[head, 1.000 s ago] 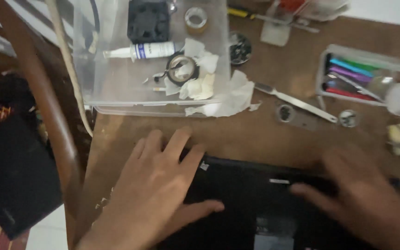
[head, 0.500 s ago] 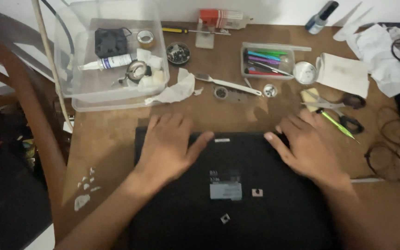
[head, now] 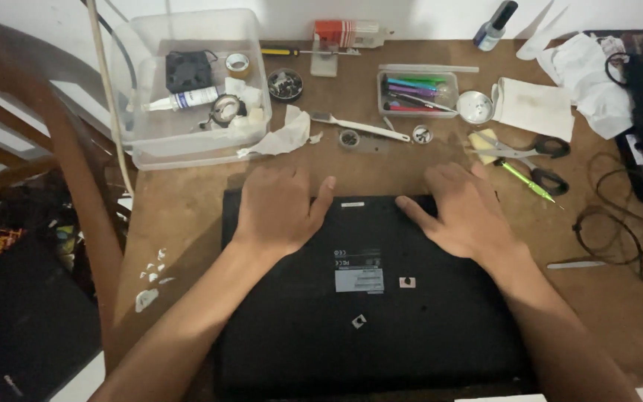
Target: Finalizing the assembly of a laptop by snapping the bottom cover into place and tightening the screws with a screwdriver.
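So there's a black laptop (head: 366, 298) lying bottom-side up on the brown wooden surface (head: 187, 216), filling most of the 6 o'clock half of the view, with a small pale label near its middle; both hands are pressed flat on its far edge. The left hand (head: 277, 208) sits around 10 o'clock on the case, its fingers (head: 266, 182) spread out and relaxed, not wrapped around anything, tips reaching just past the edge onto the wood; the right hand (head: 463, 212) is around 1 o'clock on the case, palm down too, loose and flat, gripping nothing. Up at 11 o'clock of the surface there's a clear plastic tub (head: 187, 141) with a small black fan (head: 187, 71), a white tube (head: 184, 99) and a roll of tape inside; a crumpled tissue (head: 284, 138) lies just beside it. Straight at 12 o'clock is a white brush (head: 359, 126) and a clear tray of coloured pens (head: 418, 93); over at 2 o'clock, black-handled scissors (head: 519, 149) and a green pen (head: 526, 181) lie near each other; dark cables (head: 619, 231) trail at 3 o'clock; a few white scraps (head: 150, 279) sit at 9 o'clock.
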